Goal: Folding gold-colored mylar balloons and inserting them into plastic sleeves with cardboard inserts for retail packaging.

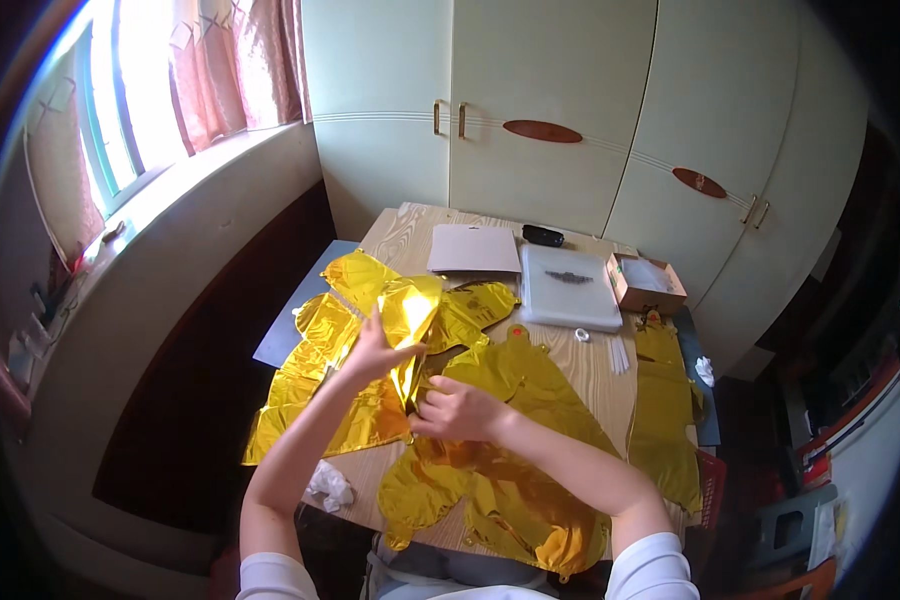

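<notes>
Flat gold foil balloons lie spread over the wooden table. My left hand (373, 350) rests against a raised, shiny fold of one foil balloon (410, 312), fingers stretched up and thumb apart. Close to its right, my right hand (457, 410) is closed, pinching the edge of that foil between thumb and fingers. Under my right forearm a large gold foil balloon (540, 400) covers the near right of the table. More crumpled gold foil (300, 390) spreads to the left of my left hand. The fingertips of my right hand are partly hidden by the foil.
A clear plastic box (570, 290), a grey-white card (473, 248), a black case (543, 235) and an open carton (650, 285) stand at the back. A white tape roll (582, 335) lies right of centre. Crumpled tissue (330, 486) sits at the near left edge.
</notes>
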The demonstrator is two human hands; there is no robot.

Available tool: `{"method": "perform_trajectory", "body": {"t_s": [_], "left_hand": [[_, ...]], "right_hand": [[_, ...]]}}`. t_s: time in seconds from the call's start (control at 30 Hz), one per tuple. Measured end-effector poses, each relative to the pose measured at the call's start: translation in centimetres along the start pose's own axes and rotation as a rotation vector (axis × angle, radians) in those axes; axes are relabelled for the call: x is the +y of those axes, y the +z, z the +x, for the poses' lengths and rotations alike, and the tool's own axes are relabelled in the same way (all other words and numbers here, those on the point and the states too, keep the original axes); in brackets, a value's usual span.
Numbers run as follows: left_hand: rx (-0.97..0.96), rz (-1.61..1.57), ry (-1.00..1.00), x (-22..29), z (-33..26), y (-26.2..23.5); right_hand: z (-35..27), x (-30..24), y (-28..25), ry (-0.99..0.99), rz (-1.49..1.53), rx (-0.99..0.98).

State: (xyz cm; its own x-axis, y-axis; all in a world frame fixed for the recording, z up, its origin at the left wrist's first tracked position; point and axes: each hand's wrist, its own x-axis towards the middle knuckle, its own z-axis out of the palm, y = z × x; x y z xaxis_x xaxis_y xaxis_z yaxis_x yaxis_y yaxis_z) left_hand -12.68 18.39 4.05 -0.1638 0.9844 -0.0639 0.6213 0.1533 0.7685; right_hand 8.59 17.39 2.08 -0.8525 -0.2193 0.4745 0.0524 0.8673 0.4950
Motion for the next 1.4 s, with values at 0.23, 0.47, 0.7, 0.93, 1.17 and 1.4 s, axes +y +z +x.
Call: {"method": "perform_trajectory", "body": {"t_s": [0.23,0.47,0.7,0.93,1.17,1.4], "left_hand": [[-0.178,1.011,0.088,2.1,-0.5,6.0],[0.094,0.940,0.071,2.7,2.9,5.3],[0.357,0.516,0.130,1.6,3.7,-0.6],[0.336,-0.687,0.455,1.7,-2.3,-3.4],[0.083,-0.836,0.561,6.8,-9.2,-4.2],[-0.013,-0.790,0.632,10.8,-11.7,-2.2]], "right_hand": [[1.5,-4.1,0.4,0.065,0.046,0.069],[1.0,-6.6,-0.2,0.195,0.058,-0.009],[0.6,-7.0,-2.4,0.271,-0.090,0.029],[-0.3,-6.6,-8.7,0.504,0.165,0.100],[-0.8,3.9,-12.8,1.109,1.131,0.394],[-0.5,10.8,-15.5,1.282,1.555,0.555]]}}
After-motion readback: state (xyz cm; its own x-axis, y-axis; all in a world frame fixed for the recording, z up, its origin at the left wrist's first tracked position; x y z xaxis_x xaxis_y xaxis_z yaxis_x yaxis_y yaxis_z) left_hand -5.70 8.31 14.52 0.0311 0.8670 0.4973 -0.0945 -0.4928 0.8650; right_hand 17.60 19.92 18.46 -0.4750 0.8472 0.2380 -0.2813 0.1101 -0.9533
